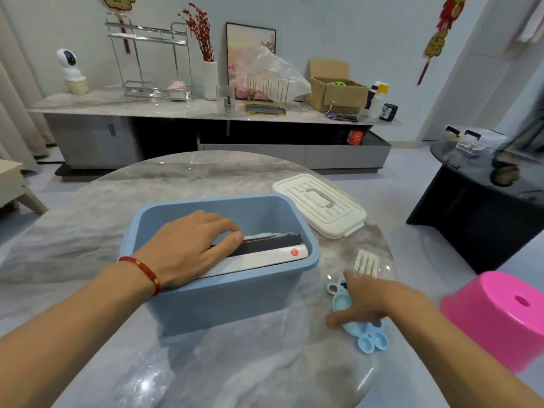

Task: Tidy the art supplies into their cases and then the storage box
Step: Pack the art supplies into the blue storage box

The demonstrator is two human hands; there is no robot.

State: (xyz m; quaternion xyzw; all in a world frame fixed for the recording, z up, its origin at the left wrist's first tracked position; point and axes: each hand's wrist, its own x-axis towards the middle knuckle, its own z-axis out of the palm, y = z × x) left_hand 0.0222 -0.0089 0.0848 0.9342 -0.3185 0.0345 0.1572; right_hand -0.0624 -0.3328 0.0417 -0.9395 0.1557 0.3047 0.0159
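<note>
Sitting wide under everything, a round marble table [206, 184], and bearing in its middle the blue storage box [223, 295], open at the top. Lying just beside the box on the far right, a white lid [319, 206], flat, not yet put on. Standing on edge inside the box, flat cases [265, 251], dark and white, with long axis running left to right along the near wall. Resting on these cases, the left hand [188, 248], fingers relaxed and nearly straight, pressing more than gripping. Lying on the table right of the box, a light blue paint palette [365, 337], its long axis running away from the person and a little leftward. Covering its middle part, the right hand [374, 298], clearly the nearer one, fingers spread and lowering on it; whether already pinching, cannot tell because of blur. Waiting just beyond the palette, a small clear packet [366, 265] with white pieces. Probably needing next a lift leftward over the box rim.
</note>
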